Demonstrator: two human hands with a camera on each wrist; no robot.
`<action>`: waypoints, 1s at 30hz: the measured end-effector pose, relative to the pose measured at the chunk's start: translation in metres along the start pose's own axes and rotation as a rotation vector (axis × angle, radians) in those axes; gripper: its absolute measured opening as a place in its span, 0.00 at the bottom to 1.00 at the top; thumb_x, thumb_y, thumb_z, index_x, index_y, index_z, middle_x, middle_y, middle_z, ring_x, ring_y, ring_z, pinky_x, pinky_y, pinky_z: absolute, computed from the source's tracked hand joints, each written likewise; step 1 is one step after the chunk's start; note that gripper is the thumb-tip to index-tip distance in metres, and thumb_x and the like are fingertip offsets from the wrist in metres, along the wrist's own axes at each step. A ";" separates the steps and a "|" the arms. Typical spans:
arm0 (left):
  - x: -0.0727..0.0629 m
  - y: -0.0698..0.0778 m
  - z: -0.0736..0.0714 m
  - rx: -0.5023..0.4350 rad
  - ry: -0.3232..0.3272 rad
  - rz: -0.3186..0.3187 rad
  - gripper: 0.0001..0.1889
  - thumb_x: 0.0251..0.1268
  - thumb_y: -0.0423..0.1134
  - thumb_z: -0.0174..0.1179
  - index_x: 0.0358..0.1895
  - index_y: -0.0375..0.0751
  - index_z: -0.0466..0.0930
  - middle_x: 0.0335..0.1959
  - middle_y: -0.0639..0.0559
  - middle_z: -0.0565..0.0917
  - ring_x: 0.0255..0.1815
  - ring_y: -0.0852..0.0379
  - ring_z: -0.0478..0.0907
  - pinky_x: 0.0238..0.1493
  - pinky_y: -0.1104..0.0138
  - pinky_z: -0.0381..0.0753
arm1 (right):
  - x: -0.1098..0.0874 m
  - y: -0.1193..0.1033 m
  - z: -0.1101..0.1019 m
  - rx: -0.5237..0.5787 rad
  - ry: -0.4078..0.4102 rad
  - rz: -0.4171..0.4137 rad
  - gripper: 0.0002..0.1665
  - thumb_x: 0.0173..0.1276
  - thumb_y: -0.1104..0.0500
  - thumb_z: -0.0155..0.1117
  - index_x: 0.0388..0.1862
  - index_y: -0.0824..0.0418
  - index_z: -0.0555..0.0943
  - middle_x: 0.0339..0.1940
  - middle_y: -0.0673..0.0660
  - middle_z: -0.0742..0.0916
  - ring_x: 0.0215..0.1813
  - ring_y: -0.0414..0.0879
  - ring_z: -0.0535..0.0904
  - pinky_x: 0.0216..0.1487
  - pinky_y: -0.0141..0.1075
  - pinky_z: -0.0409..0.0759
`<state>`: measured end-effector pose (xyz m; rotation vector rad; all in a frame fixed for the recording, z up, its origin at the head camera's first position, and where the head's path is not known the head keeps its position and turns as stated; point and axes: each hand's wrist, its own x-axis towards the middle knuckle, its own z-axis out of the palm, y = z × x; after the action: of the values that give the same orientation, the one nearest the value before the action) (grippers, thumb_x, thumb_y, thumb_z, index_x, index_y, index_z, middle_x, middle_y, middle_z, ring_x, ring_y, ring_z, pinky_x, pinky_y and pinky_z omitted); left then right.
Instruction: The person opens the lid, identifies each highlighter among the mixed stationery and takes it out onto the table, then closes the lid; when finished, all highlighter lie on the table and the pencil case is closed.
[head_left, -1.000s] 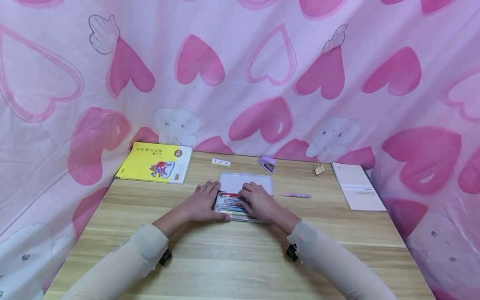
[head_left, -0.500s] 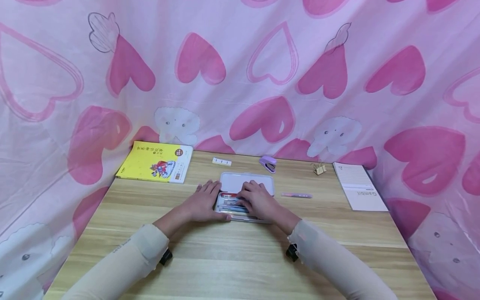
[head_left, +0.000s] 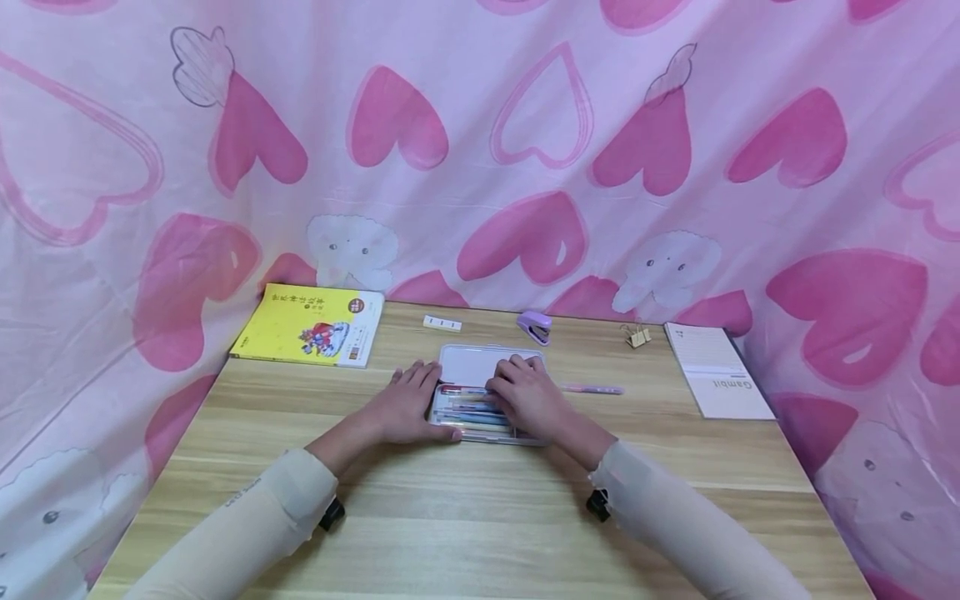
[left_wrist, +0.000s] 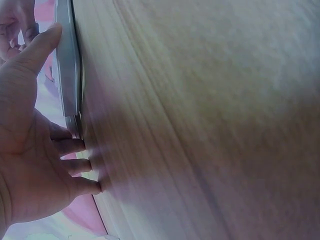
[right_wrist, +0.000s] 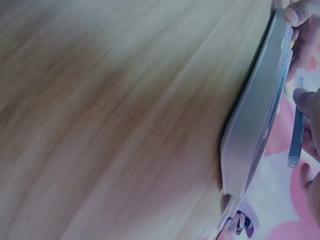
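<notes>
An open pencil case (head_left: 459, 365) lies mid-table, its white lid folded back and several pens (head_left: 476, 417) lying in its tray. My left hand (head_left: 405, 408) rests at the case's left end. Its thumb (left_wrist: 47, 42) presses the near rim, while the other fingers stretch past the corner with their tips on the table. Over the right part of the tray, my right hand (head_left: 528, 396) pinches a dark blue-grey pen (right_wrist: 297, 132) with a clear end, seen in the right wrist view. From the head view that pen is mostly hidden under the hand.
A pink-purple pen (head_left: 596, 389) lies right of the case. Behind stand a purple stapler (head_left: 535, 327), a white strip with dark marks (head_left: 442, 323) and a gold binder clip (head_left: 637, 336). A yellow book (head_left: 307, 325) lies left, a notepad (head_left: 716, 371) right. Pink curtain (head_left: 420, 225) encloses the table.
My right hand has shifted a little to the right over the tray, uncovering more of the pens. My left hand has stayed in place.
</notes>
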<state>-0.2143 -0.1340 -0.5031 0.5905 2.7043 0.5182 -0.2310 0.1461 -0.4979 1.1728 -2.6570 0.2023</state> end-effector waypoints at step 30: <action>0.000 0.001 0.000 -0.006 -0.003 -0.007 0.70 0.59 0.81 0.68 0.91 0.36 0.49 0.93 0.40 0.53 0.95 0.35 0.45 0.93 0.37 0.46 | -0.087 0.066 -0.015 0.028 0.054 0.187 0.10 0.73 0.61 0.79 0.51 0.56 0.92 0.46 0.52 0.87 0.52 0.52 0.80 0.58 0.57 0.78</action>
<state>-0.2139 -0.1330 -0.5022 0.5793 2.7002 0.5233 -0.2208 0.2557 -0.5091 0.9121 -2.7234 0.2998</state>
